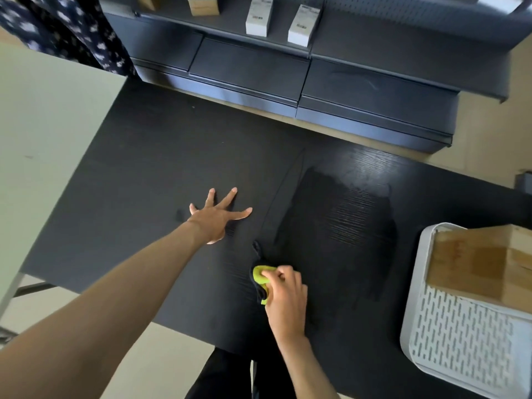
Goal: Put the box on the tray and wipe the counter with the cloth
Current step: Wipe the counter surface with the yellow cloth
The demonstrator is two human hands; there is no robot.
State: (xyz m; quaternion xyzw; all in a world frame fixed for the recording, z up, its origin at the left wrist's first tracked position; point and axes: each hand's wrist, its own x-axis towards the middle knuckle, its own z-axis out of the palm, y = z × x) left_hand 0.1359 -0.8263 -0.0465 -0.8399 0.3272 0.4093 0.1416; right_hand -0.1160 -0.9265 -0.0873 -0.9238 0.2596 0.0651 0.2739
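A wooden box stands on the white slotted tray at the right edge of the black counter. My right hand is pressed down on the counter near its front edge, closed around a yellow-green and black cloth that sticks out to the left of my fingers. A darker wet patch spreads over the counter just beyond and right of that hand. My left hand lies flat on the counter with fingers spread, holding nothing.
Dark shelving with white boxes and a tan box stands beyond the counter. A pale tabletop adjoins the counter on the left. A dark floral fabric hangs at top left.
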